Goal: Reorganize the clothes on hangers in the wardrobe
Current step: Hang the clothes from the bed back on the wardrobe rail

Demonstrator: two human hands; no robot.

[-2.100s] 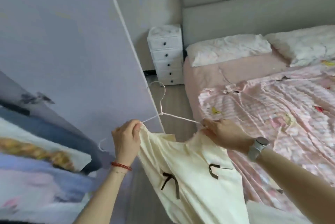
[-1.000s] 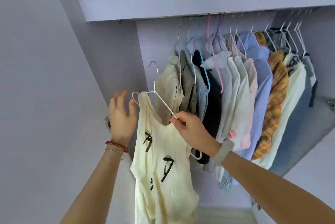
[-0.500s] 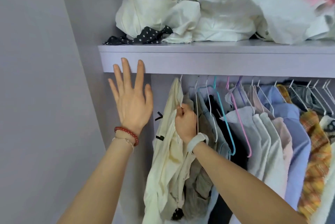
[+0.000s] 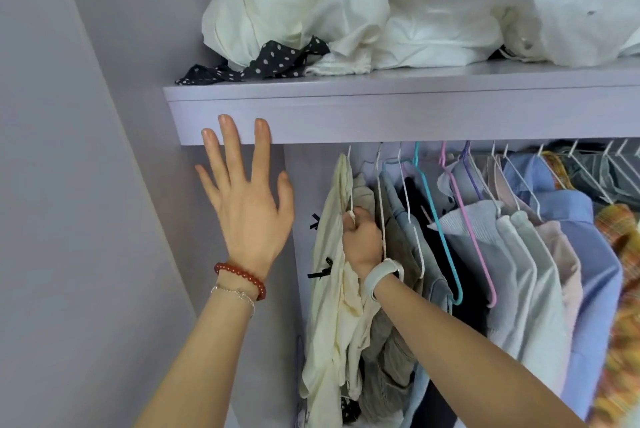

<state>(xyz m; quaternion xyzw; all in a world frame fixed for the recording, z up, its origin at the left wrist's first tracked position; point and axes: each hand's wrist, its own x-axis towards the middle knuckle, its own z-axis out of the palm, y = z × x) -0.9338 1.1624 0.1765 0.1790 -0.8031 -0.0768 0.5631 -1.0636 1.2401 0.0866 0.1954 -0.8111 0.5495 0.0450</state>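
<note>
Across the right of the frame, the rail's clothes [image 4: 519,254] are hanging in order. At centre, the cream top [image 4: 332,289] is joining them, the right hand [image 4: 362,237] gripping its hanger [image 4: 350,185]; release remains. The left hand [image 4: 247,206] is hovering spread, centre-left.

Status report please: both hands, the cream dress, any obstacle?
Left hand open, fingers spread at shelf edge. Right hand grips white hanger of cream dress, leftmost in row. Neighbouring clothes pressed close beside it.
</note>
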